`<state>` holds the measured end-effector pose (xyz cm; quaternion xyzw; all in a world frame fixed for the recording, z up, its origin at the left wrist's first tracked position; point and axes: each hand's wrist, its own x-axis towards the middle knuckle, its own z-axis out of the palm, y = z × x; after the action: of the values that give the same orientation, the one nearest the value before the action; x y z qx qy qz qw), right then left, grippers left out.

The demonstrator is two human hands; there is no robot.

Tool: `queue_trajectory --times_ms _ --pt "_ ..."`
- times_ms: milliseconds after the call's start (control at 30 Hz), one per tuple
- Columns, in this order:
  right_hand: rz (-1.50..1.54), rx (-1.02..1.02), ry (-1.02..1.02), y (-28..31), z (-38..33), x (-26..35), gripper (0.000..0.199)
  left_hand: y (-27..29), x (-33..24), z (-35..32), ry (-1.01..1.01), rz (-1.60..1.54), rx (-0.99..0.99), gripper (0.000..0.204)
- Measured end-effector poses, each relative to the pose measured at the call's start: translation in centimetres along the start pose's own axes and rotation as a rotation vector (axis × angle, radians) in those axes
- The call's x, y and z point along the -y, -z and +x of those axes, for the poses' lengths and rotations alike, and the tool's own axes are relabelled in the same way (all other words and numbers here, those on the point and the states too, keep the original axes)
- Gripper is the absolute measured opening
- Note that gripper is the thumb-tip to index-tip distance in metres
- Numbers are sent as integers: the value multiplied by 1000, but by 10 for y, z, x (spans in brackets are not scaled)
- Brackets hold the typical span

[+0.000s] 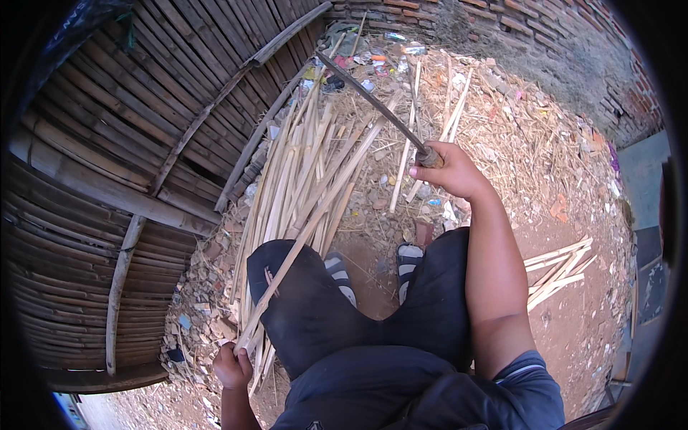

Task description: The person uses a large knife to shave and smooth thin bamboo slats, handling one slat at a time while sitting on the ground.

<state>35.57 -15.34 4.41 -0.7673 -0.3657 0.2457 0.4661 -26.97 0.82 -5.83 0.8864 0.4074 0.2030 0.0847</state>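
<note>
My left hand (233,365) is closed round the near end of a long, pale bamboo strip (308,241). The strip slants up and away to the right, passing over my left knee. In my right hand (453,170), raised beyond my right knee, is the wooden handle of a machete (387,112). Its long, dark, narrow blade points to the far left, above the strip's far end; from this view I cannot tell whether they touch. A heap of split bamboo strips (287,186) lies on the ground just left of my legs.
A slatted bamboo wall (93,143) rises on the left, and a brick wall (516,25) stands at the back. Wood shavings, rubble and litter (516,122) cover the ground ahead. A smaller bundle of strips (559,269) lies to my right.
</note>
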Motion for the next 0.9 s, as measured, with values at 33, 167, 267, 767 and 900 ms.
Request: queue_trajectory --times_ms 33,167,267,767,900 --pt "-2 49 -37 0 -1 0 35 -1 3 -2 4 7 1 34" --pt "-179 351 -6 -5 -3 14 55 1 0 2 1 10 -7 34" --pt "-226 357 42 -8 -3 10 55 -2 1 2 12 -3 -10 33" --pt "-75 28 23 0 3 0 61 -3 -2 -1 40 88 -26 33" --pt "290 30 -38 0 -2 3 41 -2 0 3 33 40 -49 37"
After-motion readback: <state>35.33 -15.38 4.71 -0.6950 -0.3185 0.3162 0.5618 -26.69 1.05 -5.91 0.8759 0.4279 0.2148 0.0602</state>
